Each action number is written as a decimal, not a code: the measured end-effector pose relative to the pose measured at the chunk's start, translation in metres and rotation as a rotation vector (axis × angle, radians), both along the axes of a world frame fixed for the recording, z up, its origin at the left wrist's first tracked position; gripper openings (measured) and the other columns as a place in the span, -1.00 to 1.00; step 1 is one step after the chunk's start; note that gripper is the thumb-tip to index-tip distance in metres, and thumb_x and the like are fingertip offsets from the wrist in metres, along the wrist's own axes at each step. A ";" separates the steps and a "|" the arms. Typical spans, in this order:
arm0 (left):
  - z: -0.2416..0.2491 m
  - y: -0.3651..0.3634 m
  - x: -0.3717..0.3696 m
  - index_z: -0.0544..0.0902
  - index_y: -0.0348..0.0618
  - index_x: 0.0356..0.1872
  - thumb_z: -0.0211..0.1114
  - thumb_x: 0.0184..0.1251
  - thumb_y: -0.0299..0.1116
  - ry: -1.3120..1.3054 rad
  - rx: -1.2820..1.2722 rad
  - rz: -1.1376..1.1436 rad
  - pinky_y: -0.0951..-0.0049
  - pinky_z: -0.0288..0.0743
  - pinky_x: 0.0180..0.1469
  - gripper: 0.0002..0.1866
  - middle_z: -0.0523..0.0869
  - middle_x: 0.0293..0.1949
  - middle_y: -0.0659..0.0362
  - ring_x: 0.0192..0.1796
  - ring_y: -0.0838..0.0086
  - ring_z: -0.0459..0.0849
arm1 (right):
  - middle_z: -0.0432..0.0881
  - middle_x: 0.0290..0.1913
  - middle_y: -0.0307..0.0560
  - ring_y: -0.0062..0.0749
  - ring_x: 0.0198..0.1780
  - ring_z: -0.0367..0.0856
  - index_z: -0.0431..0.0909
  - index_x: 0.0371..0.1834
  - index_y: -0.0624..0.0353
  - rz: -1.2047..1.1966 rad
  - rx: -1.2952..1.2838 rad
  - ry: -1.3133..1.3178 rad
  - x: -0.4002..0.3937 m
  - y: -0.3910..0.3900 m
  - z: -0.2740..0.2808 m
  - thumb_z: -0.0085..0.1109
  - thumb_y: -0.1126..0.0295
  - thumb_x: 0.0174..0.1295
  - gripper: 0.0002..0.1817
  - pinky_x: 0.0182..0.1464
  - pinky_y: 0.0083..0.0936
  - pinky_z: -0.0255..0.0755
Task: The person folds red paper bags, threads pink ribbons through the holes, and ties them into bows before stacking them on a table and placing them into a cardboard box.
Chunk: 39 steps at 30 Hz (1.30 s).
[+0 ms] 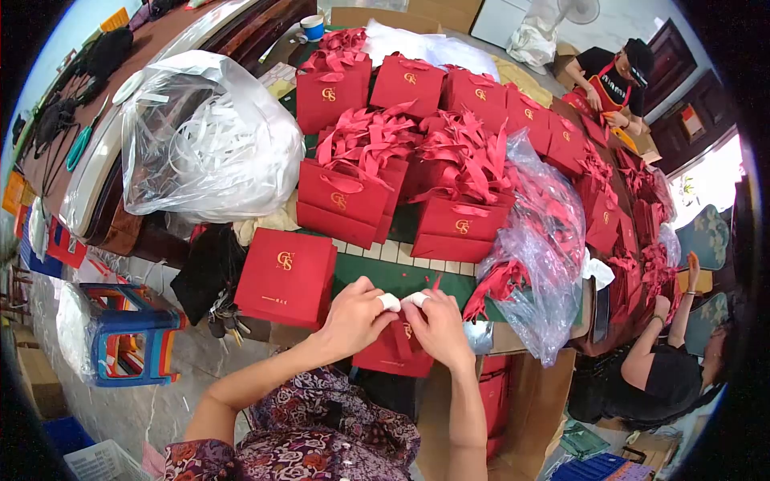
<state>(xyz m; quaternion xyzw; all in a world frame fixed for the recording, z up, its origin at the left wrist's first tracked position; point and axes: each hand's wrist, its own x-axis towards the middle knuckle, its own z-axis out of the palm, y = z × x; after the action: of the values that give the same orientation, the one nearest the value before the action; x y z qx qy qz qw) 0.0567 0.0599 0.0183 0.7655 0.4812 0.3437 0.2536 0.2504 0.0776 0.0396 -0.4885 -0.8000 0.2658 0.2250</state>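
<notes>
A small red paper gift bag with a gold logo lies at the table's near edge, close to my body. Over its top, my left hand and my right hand are closed in pinches, almost touching. A red ribbon runs down the bag between them, and a ribbon tip sticks up above my right fingers. White wraps cover a finger on each hand. My left fingers partly hide what they pinch. Left of my hands sits a stack of flat red bags.
Many red bags with ribbon handles crowd the table. A clear bag of white ribbon stands left; a plastic bag of red ribbons lies right. Two other people sit around the right side. Stacked stools stand at left.
</notes>
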 end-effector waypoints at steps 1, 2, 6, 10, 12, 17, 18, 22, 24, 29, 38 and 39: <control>0.000 -0.002 0.001 0.73 -0.10 -0.25 0.50 0.05 -0.43 0.011 0.105 -0.008 0.29 0.54 -0.19 -0.79 0.72 -0.36 0.20 -0.24 0.25 0.58 | 0.59 -0.35 0.01 0.00 -0.19 0.54 0.70 -0.22 0.19 0.064 -0.091 0.010 0.005 0.004 -0.003 0.14 0.27 0.34 -0.77 -0.15 -0.11 0.33; 0.001 -0.003 0.001 0.73 -0.08 -0.26 0.47 0.04 -0.48 0.026 0.125 -0.032 0.31 0.55 -0.22 -0.79 0.70 -0.34 0.23 -0.24 0.26 0.58 | 0.61 -0.34 0.02 0.02 -0.19 0.57 0.70 -0.19 0.19 0.117 -0.212 -0.024 0.011 0.010 -0.005 0.12 0.24 0.36 -0.74 -0.13 -0.15 0.38; -0.012 -0.004 0.003 0.72 -0.04 -0.25 0.46 0.03 -0.51 0.025 0.288 -0.103 0.34 0.56 -0.28 -0.78 0.66 -0.29 0.21 -0.25 0.27 0.59 | 0.70 -0.39 -0.01 -0.18 -0.35 0.66 0.74 -0.20 0.21 0.106 -0.460 0.068 0.015 0.022 -0.002 0.20 0.21 0.33 -0.72 -0.25 -0.32 0.47; -0.011 0.001 0.002 0.72 -0.01 -0.22 0.43 0.05 -0.53 0.022 0.332 -0.146 0.34 0.57 -0.35 -0.76 0.59 -0.23 0.16 -0.25 0.29 0.62 | 0.76 -0.40 -0.14 -0.65 -0.36 0.59 0.77 -0.20 0.21 0.087 -0.648 0.223 0.022 0.029 -0.019 0.31 0.24 0.28 -0.75 -0.24 -0.50 0.47; -0.011 0.002 0.001 0.71 -0.01 -0.20 0.42 0.10 -0.52 0.037 0.336 -0.159 0.34 0.58 -0.35 -0.77 0.57 -0.22 0.15 -0.25 0.29 0.63 | 0.75 -0.40 -0.18 -0.66 -0.36 0.58 0.77 -0.21 0.23 0.071 -0.689 0.253 0.026 0.027 -0.020 0.31 0.26 0.29 -0.76 -0.24 -0.53 0.46; -0.013 -0.004 0.005 0.68 -0.05 -0.18 0.41 0.31 -0.43 -0.097 0.168 -0.177 0.37 0.59 -0.30 -0.88 0.53 -0.17 0.12 -0.22 0.35 0.65 | 0.73 -0.37 -0.30 -0.71 -0.34 0.55 0.76 -0.21 0.29 0.085 -0.762 0.450 0.030 0.024 -0.021 0.32 0.37 0.29 -0.81 -0.26 -0.62 0.44; -0.014 -0.005 0.007 0.68 -0.05 -0.18 0.41 0.31 -0.43 -0.096 0.167 -0.182 0.37 0.59 -0.30 -0.88 0.53 -0.17 0.12 -0.22 0.35 0.65 | 0.72 -0.36 -0.33 -0.72 -0.34 0.55 0.76 -0.20 0.29 0.084 -0.789 0.470 0.031 0.024 -0.016 0.32 0.39 0.29 -0.82 -0.26 -0.64 0.43; -0.024 -0.005 0.009 0.58 -0.14 -0.11 0.44 0.26 -0.50 -0.206 0.041 -0.220 0.36 0.58 -0.23 -0.76 0.48 -0.17 0.10 -0.22 0.32 0.65 | 0.70 -0.33 -0.36 -0.74 -0.33 0.53 0.75 -0.18 0.29 0.120 -0.808 0.577 0.032 0.022 -0.019 0.33 0.43 0.29 -0.84 -0.27 -0.67 0.41; -0.028 -0.004 0.010 0.53 -0.17 -0.07 0.44 0.23 -0.54 -0.235 0.041 -0.269 0.35 0.57 -0.19 -0.69 0.47 -0.15 0.09 -0.19 0.28 0.63 | 0.70 -0.33 -0.35 -0.74 -0.33 0.53 0.75 -0.20 0.29 0.102 -0.817 0.538 0.029 0.024 -0.012 0.33 0.43 0.28 -0.85 -0.27 -0.68 0.41; -0.023 -0.007 0.015 0.42 -0.20 0.06 0.33 0.19 -0.68 -0.208 -0.010 -0.111 0.22 0.52 -0.04 -0.56 0.40 -0.05 -0.07 -0.04 0.02 0.53 | 0.67 -0.37 -0.35 -0.76 -0.32 0.52 0.75 -0.23 0.28 -0.024 -0.812 0.535 0.016 0.018 -0.031 0.29 0.45 0.26 -0.87 -0.27 -0.69 0.40; -0.029 0.001 0.017 0.47 -0.32 -0.04 0.19 0.32 -0.59 -0.083 -0.077 0.075 0.07 0.44 -0.01 -0.78 0.46 -0.06 -0.16 -0.05 -0.10 0.51 | 0.74 -0.43 -0.04 -0.48 -0.39 0.66 0.74 -0.22 0.27 -0.435 -0.170 0.360 0.017 0.025 -0.036 0.29 0.31 0.29 -0.78 -0.28 -0.49 0.48; -0.029 0.005 0.015 0.49 -0.33 -0.06 0.19 0.32 -0.58 -0.009 -0.035 0.122 0.07 0.43 -0.02 -0.80 0.49 -0.09 -0.15 -0.07 -0.09 0.51 | 0.75 -0.39 -0.06 -0.51 -0.36 0.66 0.74 -0.19 0.27 -0.472 -0.044 0.300 0.024 0.026 -0.036 0.26 0.34 0.32 -0.79 -0.26 -0.52 0.49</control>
<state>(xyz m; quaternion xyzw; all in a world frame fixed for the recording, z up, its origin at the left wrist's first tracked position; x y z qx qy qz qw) 0.0713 0.0652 -0.0105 0.7287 0.5318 0.3534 0.2475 0.2749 0.1034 0.0040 -0.6213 -0.6161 0.2926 0.3859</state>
